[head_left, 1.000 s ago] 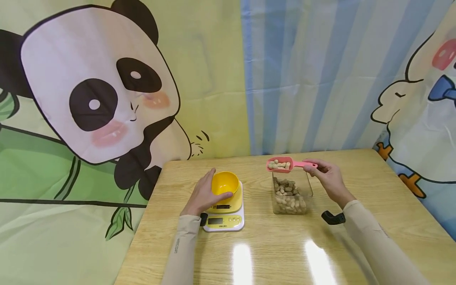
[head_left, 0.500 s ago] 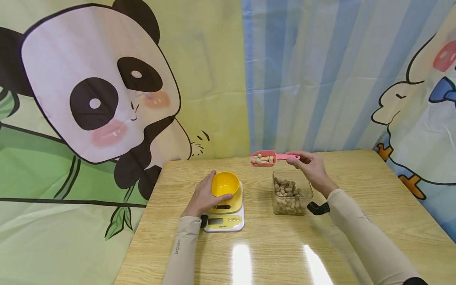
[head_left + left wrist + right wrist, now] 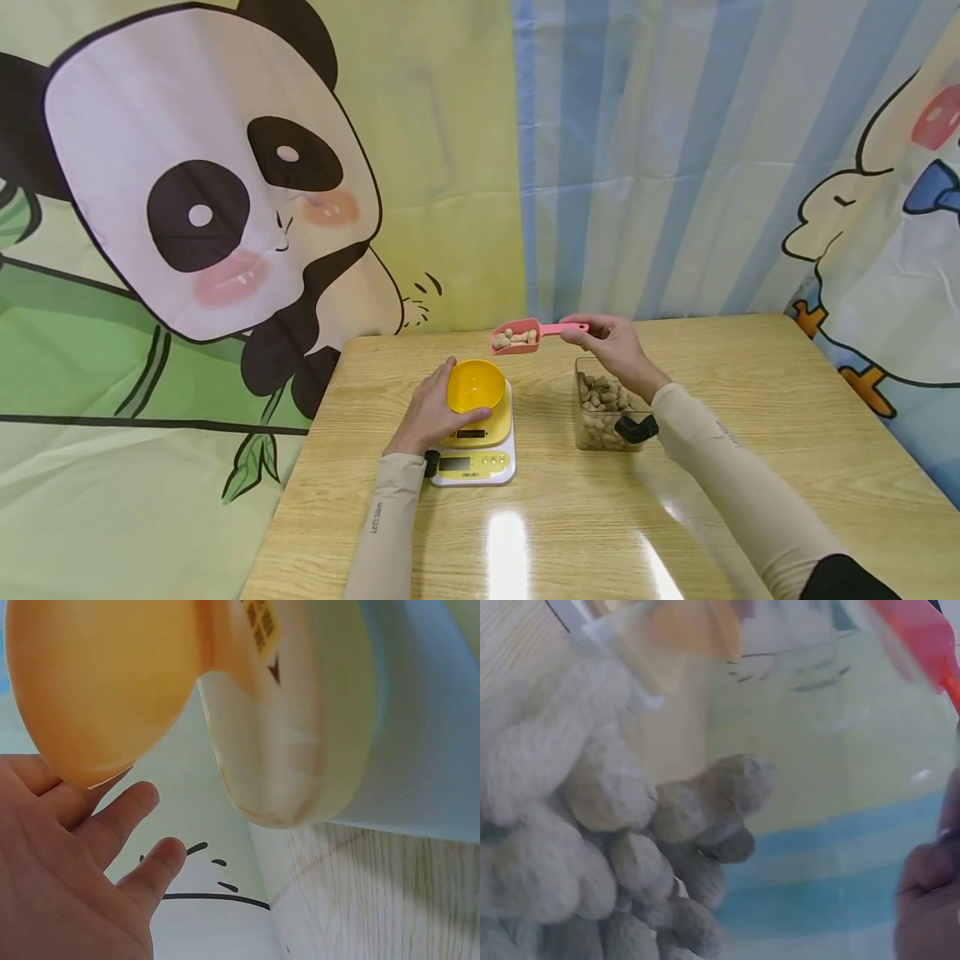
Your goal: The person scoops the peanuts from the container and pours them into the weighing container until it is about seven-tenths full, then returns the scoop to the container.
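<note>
My left hand (image 3: 433, 414) holds the yellow bowl (image 3: 477, 385), fingers along its left side and thumb across its front. This bowl stands on a yellow-and-white kitchen scale (image 3: 474, 468). In the left wrist view, spread fingers (image 3: 124, 825) lie by the bowl's side. With thumb and fingers, my right hand (image 3: 621, 354) pinches the handle of a pink scoop (image 3: 553, 328) carrying several peanuts (image 3: 517, 337) in their shells. The scoop is held up level, behind and to the right of the bowl. In the right wrist view it shows only partly.
A clear square container (image 3: 578, 425) with many unshelled peanuts (image 3: 603, 393) stands right of the scale, beneath my right forearm. The wooden table (image 3: 547, 517) ends at a printed cloth backdrop (image 3: 450, 208) behind. A black wrist mount (image 3: 636, 429) hangs in front of the container.
My right hand has carried the peanut-filled scoop leftward, from above the container towards the bowl. My left hand has stayed at the bowl.
</note>
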`<state>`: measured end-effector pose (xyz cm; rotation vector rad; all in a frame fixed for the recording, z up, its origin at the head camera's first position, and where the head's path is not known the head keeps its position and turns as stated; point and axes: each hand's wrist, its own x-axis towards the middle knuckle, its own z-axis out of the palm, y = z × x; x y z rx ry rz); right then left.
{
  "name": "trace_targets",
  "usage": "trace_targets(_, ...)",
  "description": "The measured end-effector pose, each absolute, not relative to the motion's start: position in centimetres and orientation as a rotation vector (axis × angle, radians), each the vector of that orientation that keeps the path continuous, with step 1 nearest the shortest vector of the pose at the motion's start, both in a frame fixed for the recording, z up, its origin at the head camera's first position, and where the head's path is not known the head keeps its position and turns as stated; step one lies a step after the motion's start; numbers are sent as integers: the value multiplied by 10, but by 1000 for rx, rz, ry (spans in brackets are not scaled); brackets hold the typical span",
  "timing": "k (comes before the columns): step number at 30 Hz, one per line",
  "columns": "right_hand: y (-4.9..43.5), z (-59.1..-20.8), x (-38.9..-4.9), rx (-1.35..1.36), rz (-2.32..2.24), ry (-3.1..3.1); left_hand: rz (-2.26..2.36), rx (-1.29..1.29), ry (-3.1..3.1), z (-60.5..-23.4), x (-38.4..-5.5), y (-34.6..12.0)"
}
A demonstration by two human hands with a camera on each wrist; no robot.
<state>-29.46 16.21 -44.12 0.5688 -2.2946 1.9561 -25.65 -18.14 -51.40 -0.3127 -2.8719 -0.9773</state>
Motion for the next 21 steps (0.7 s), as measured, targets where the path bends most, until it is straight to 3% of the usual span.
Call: trace_targets(21, 116, -441, -301, 878, 1413, -2656, -952, -305, -2894, -516, -258, -182)
